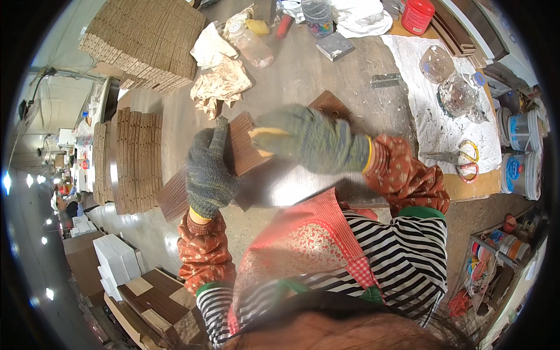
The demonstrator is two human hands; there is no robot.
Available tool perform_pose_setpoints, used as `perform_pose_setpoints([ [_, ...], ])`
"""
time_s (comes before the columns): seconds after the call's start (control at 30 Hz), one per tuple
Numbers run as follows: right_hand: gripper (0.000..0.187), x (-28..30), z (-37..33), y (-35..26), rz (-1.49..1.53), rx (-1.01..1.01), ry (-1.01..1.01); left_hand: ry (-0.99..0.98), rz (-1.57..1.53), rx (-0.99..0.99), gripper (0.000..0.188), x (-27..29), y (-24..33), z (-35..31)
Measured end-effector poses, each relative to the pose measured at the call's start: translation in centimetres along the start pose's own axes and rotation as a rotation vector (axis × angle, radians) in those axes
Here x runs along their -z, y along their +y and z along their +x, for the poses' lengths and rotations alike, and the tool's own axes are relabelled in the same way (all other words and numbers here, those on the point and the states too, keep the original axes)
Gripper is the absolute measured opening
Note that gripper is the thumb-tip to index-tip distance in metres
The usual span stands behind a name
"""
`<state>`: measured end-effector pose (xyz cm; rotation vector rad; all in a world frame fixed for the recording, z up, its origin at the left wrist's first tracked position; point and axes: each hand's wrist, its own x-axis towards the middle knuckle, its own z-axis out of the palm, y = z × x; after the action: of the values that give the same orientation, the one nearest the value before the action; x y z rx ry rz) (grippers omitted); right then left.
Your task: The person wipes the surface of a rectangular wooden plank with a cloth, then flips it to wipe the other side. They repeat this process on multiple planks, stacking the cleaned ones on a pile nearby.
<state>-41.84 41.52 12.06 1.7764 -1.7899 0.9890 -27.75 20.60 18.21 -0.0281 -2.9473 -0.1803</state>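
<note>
A brown wood-grain board (242, 140) stands at a tilt over the table's front edge. My left hand (211, 172), in a dark grey knit glove, grips its left side with the index finger stretched along it. Another brown board (173, 195) shows partly beneath that hand. My right hand (318, 140), gloved alike and blurred by motion, is closed on a tan, flat-looking piece (267, 139) against the board's right side; I cannot tell its exact kind. Behind the right hand lies a dark brown board with small holes (330, 105), partly hidden.
Stacked boards (137, 160) stand at the left, with a taller stack (143, 41) behind. Crumpled stained cloth (221, 87) and a clear plastic bottle (251, 44) lie at the back. Scissors (461, 157) and clear jars (458, 96) rest on a white cloth at the right, near paint buckets (521, 175).
</note>
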Motion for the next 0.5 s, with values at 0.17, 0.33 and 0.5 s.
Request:
perform_pose_setpoints([
  [0.17,0.036,0.6,-1.6,-1.2,0.167,0.028,-0.098,-0.04,0.073,0.125,0.113,0.1,0.2,-0.2],
  [0.33,0.034,0.9,-1.4,0.0,0.046,0.033,-0.033,-0.065,0.074,0.119,0.111,-0.1,0.5,0.0],
  [0.5,0.039,0.0,-0.4,0.5,0.205,-0.231,-0.065,-0.019,0.062,0.095,0.107,-0.4,0.4,-0.5],
])
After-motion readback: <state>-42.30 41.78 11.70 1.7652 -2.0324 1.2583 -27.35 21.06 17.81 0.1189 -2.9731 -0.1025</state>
